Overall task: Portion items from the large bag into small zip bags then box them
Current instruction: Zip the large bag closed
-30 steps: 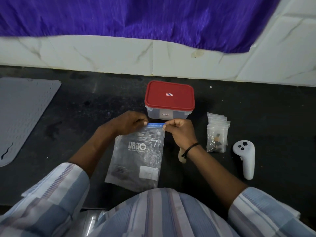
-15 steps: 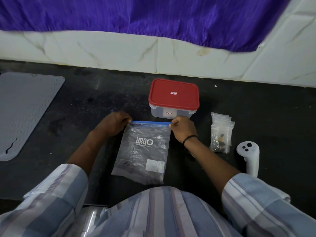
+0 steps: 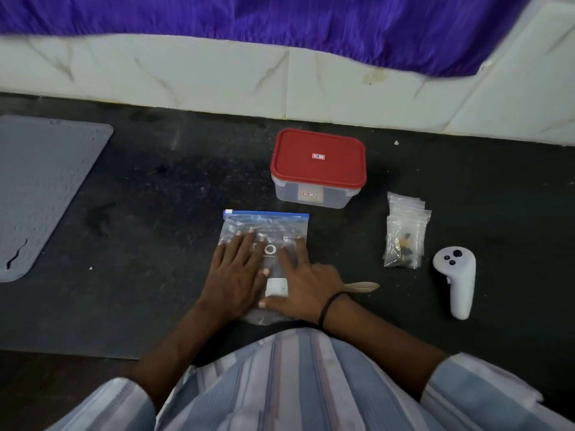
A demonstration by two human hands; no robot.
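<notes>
Hands: two, both flat on the large bag. The left hand (image 3: 237,275) lies palm down on the bag's left half, its fingers (image 3: 245,244) straight and spread wide. The right hand (image 3: 306,286) lies palm down on the right half, fingers straight and spread wide, thumb pointing left along the bag's lower part. Neither hand holds anything.
Large bag: one clear zip bag (image 3: 266,225) with a blue seal strip along its far edge, lying flat on the table in front of the person, just on the near side of the box. White lettering and a small white label show between the hands.
Box: one clear container with a red lid (image 3: 317,158), lid on, standing on the table just beyond the large bag.
Small zip bags: one overlapping pile (image 3: 404,231) to the right of the large bag and apart from it; the exact count cannot be told. Small dark and orange bits show inside the nearest one.
Spoon: one pale spoon (image 3: 362,287), partly hidden behind the right wrist.
Controller: one white handheld controller (image 3: 457,281), right of the small bags.
Mat: one grey mat (image 3: 40,181) at the far left.
Table: one dark surface (image 3: 155,213) carrying everything, with a pale tiled wall (image 3: 186,76) behind and purple cloth (image 3: 280,20) above.
</notes>
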